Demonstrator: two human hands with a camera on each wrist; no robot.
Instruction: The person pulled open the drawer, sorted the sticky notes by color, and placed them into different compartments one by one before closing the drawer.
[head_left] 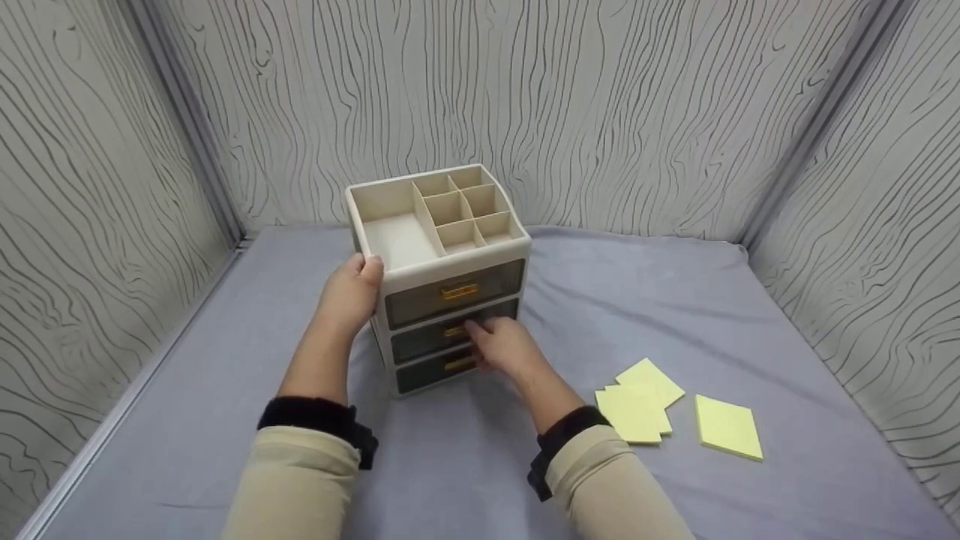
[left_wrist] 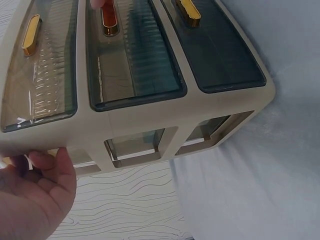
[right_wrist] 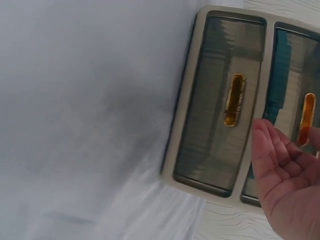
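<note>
Organizer (head_left: pixel 450 263) could tip toward the near edge of the table (head_left: pixel 210 420) if the left hand (head_left: pixel 351 294), clamped round it, slips; right hand (head_left: pixel 507 347) touches a handle (head_left: pixel 453 331), pinch unclear.

No text, label, brand, number or sign can be read — in any view.

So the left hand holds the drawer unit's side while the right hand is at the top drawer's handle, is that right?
Not quite: the head view shows the right hand at the middle drawer's handle. The left hand does hold the drawer unit's side.
</note>
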